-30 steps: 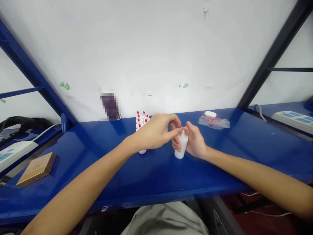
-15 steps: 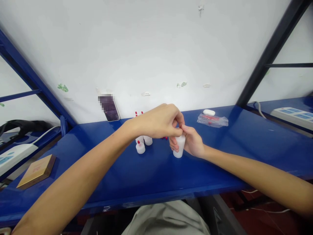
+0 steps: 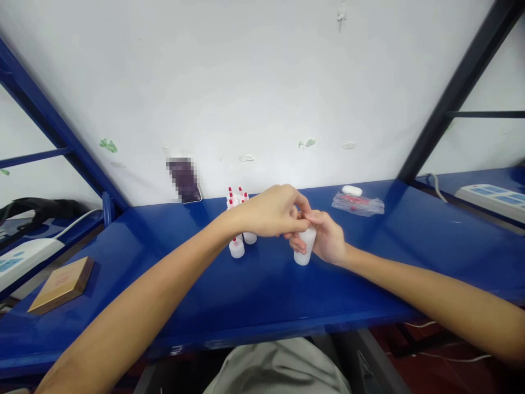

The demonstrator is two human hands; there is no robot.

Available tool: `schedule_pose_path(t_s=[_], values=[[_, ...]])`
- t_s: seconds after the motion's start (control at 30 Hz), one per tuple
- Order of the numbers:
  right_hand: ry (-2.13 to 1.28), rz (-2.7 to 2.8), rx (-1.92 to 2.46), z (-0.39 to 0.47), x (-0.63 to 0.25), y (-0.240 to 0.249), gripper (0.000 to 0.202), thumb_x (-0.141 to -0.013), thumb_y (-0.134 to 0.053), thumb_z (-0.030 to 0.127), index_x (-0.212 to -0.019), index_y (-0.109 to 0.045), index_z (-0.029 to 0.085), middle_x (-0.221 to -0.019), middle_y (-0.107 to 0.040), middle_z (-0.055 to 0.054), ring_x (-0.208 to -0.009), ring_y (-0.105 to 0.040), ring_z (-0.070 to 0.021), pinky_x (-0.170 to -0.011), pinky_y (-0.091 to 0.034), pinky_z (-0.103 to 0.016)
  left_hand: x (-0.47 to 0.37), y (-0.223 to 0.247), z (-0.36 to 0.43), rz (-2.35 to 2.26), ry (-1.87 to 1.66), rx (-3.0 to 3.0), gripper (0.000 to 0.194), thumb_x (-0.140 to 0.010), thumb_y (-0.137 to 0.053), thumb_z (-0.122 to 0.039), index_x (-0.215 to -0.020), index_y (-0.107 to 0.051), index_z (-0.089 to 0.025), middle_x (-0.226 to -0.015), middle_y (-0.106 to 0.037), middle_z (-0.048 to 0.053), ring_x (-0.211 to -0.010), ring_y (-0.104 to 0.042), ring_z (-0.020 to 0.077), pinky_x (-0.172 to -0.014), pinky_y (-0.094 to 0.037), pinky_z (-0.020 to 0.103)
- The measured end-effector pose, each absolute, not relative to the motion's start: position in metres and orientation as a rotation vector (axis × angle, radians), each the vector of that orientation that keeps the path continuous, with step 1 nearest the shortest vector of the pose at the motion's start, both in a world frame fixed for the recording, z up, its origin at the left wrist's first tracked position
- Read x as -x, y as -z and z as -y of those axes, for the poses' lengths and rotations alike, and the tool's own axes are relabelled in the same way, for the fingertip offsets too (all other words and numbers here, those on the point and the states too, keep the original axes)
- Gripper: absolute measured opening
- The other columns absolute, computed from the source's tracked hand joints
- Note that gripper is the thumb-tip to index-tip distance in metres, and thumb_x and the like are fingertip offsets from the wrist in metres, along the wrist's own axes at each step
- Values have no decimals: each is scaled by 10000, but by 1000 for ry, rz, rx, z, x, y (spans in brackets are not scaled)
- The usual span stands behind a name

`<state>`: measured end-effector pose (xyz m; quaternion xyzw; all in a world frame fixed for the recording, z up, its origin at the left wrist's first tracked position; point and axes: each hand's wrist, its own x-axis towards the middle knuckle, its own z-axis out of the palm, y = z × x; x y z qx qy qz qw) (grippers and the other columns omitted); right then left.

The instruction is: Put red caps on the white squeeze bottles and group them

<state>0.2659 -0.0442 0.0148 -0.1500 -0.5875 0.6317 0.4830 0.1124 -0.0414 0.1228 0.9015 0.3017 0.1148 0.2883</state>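
Note:
A white plastic bottle (image 3: 304, 253) stands nearly upright, at or just over the blue table. My right hand (image 3: 329, 239) is wrapped round it, with fingers on its left side and the thumb up by its top. Over the bottle's mouth, my left hand (image 3: 279, 210) is closed in a pinch, its fingertips meeting the right thumb. Whatever the left fingers pinch is hidden. Left of the hands, several white bottles with red tips (image 3: 237, 200) are grouped, partly behind my left wrist. A short white bottle with a red tip (image 3: 237, 249) stands at their front.
A clear plastic bag with red pieces (image 3: 358, 203) lies at the back right, beside a small white oval case (image 3: 351, 190). A phone (image 3: 185, 180) leans on the wall. At the left are a gold box (image 3: 61, 286) and a power strip (image 3: 28, 260); another power strip (image 3: 494, 197) is right.
Both hands and the bottle have shifted slightly right in view. My left hand is a little lower, and more of the red tips show behind its wrist. Both grips look the same.

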Motion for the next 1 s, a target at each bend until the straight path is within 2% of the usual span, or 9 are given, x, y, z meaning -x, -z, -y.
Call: schedule_pose_path(t_s=[0.1,0.2,0.33,0.43,0.63,0.8,1.0], values=[[-1502,1412,342,45,-265,-15,342,-834,-459,393,-644,-607,151,-429,-510,-11,-348,-435,-141,-413,-373,-283,-110,-112,41,-762,-364,-2403,198,-858,-570,-258,-948,-694,-133,-584,-665,-3,-489,-563,101,-503,-397,207],[-1477,1417,350,45,-265,-14,338,-854,-465,410,-630,-562,176,-435,-515,-8,-352,-438,-140,-419,-389,-287,-108,-107,40,-729,-463,-2462,170,-881,-554,-233,-924,-682,-131,-600,-667,-2,-552,-575,102,-563,-413,206],[-1451,1453,368,44,-264,-11,379,-876,-456,514,-773,-590,175,-507,-569,-15,-398,-467,-145,-458,-417,-295,-99,-113,39,-772,-589,-2475,192,-920,-534,-293,-913,-653,-143,-651,-659,-3,-571,-553,99,-561,-399,208],[-1449,1454,404,43,-265,-10,388,-900,-427,515,-814,-589,172,-509,-565,-5,-404,-459,-138,-465,-399,-286,-79,-121,43,-875,-702,-2461,222,-921,-540,-351,-872,-637,-157,-672,-623,-12,-557,-519,91,-538,-377,205],[-1491,1513,496,41,-267,-8,162,-873,-530,262,-766,-595,158,-513,-562,10,-439,-484,-123,-483,-375,-256,-20,-102,54,-1192,-487,-2515,245,-898,-581,-404,-822,-658,-184,-612,-585,-35,-524,-487,88,-514,-348,206],[-1554,1493,461,41,-266,-7,227,-866,-515,302,-718,-592,149,-520,-565,-7,-441,-499,-133,-490,-382,-269,9,-82,54,-1372,-537,-2485,260,-902,-568,-440,-900,-679,-205,-583,-560,-48,-519,-476,96,-515,-337,214],[-1665,1486,451,41,-265,-6,298,-873,-483,365,-711,-594,141,-495,-544,-6,-424,-499,-137,-519,-401,-284,8,-72,48,-1364,-504,-2468,246,-896,-573,-429,-884,-674,-205,-589,-565,-51,-511,-475,93,-509,-335,212]])
